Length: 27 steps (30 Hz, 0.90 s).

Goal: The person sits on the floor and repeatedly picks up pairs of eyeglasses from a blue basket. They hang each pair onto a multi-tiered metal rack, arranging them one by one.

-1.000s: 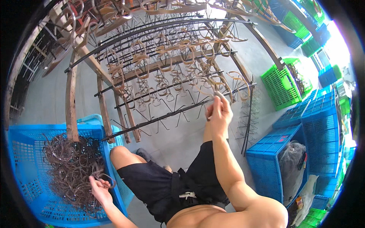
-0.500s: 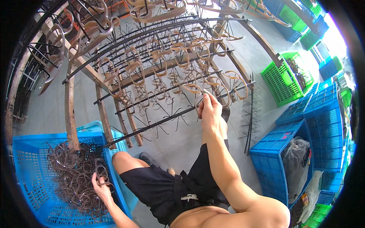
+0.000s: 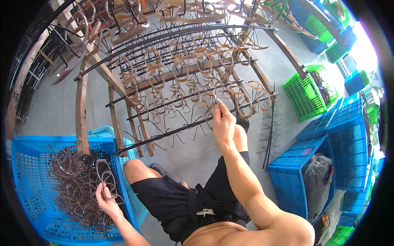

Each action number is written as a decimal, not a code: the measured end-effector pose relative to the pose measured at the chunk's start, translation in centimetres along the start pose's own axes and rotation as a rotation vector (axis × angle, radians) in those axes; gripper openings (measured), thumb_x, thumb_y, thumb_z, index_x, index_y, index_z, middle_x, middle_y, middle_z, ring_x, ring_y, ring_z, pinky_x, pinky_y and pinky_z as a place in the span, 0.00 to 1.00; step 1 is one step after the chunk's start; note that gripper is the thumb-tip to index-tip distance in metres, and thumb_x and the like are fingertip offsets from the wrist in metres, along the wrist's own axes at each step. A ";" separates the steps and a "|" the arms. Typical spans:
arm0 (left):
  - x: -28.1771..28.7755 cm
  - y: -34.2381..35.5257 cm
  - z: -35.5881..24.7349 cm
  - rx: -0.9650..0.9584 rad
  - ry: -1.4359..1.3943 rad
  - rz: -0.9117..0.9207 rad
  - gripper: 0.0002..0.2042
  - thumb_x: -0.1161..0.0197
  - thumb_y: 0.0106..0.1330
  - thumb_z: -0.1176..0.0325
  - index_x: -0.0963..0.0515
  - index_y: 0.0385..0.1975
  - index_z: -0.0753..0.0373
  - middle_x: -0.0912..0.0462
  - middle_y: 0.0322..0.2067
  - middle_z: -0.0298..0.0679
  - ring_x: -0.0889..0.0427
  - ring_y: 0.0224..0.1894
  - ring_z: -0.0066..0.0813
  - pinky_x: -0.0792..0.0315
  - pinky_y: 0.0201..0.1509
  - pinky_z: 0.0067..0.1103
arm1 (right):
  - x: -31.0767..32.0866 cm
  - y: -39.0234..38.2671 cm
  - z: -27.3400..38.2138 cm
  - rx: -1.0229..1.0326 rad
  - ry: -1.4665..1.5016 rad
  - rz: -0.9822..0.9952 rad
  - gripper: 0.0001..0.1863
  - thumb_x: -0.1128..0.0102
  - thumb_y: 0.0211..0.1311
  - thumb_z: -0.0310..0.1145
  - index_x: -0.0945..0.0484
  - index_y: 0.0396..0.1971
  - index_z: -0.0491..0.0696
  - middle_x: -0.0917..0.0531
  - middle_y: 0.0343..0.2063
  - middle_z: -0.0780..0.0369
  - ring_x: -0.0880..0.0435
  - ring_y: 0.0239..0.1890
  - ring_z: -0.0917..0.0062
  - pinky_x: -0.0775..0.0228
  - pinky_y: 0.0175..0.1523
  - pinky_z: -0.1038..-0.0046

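Shifted left, my right fingers (image 3: 224, 109) pinch a tan plastic loop (image 3: 207, 94) edgewise, likely for clearance, left fingers (image 3: 99, 193) gripping brown plastic loops (image 3: 102, 160).

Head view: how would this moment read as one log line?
left hand: dark looped piece in grip, at blue basket | right hand: tan looped piece in grip, near black rod | wooden rack: tan pieces hanging

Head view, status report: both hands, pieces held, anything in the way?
Left hand: holds brown looped piece over blue basket. Right hand: pinches tan looped piece near black rod. Wooden post beyond left hand, apparently not blocking it.
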<state>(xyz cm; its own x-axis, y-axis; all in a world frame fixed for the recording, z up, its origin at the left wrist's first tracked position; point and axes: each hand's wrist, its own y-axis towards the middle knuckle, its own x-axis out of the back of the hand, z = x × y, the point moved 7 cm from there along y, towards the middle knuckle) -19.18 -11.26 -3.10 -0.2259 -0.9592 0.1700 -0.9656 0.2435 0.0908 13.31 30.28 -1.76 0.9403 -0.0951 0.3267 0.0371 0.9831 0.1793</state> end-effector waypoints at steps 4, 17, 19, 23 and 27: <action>-2.0 -1.4 -1.9 0.153 -0.047 0.066 0.13 0.42 0.63 0.71 0.27 0.47 0.63 0.20 0.38 0.35 0.32 0.24 0.10 0.41 0.23 0.08 | 0.9 0.1 0.7 -0.035 -0.020 -0.022 0.11 0.48 0.63 0.34 0.23 0.37 0.42 0.30 0.12 0.68 0.33 0.15 0.86 0.41 0.19 0.78; -8.9 -7.8 -4.3 0.506 -0.190 0.380 0.13 0.40 0.62 0.63 0.21 0.34 0.69 0.21 0.19 0.34 0.32 0.13 0.12 0.44 0.15 0.10 | 0.3 -9.0 10.0 0.647 -0.252 0.411 0.29 0.37 0.44 0.29 0.31 0.51 0.45 0.31 0.45 0.52 0.33 0.49 0.55 0.40 0.54 0.59; -10.3 -8.5 -3.2 0.583 -0.226 0.463 0.12 0.41 0.63 0.63 0.21 0.33 0.69 0.21 0.20 0.35 0.30 0.14 0.12 0.43 0.14 0.08 | -1.8 -14.0 13.1 0.805 0.040 0.914 0.33 0.35 0.39 0.29 0.32 0.52 0.46 0.31 0.47 0.52 0.33 0.50 0.55 0.40 0.56 0.60; -12.9 -10.6 -3.3 0.825 -0.468 0.599 0.11 0.43 0.64 0.66 0.24 0.38 0.68 0.20 0.22 0.36 0.27 0.16 0.14 0.39 0.15 0.07 | -3.1 -16.9 12.9 0.841 -0.010 1.023 0.32 0.33 0.43 0.36 0.31 0.51 0.47 0.29 0.44 0.55 0.29 0.47 0.61 0.37 0.54 0.63; -14.3 -12.0 -4.0 0.925 -0.725 0.806 0.13 0.47 0.66 0.67 0.28 0.47 0.64 0.20 0.26 0.40 0.26 0.18 0.18 0.37 0.15 0.10 | -2.6 -16.1 10.7 0.791 -0.053 0.964 0.33 0.31 0.42 0.40 0.31 0.51 0.47 0.27 0.38 0.57 0.26 0.39 0.63 0.33 0.46 0.66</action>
<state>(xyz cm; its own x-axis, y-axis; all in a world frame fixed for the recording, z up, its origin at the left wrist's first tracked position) -3.90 0.11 -2.71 -0.4868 -0.5346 -0.6909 -0.2146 0.8398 -0.4987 6.60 12.98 4.45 0.4559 0.5873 0.6688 -0.8900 0.2935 0.3489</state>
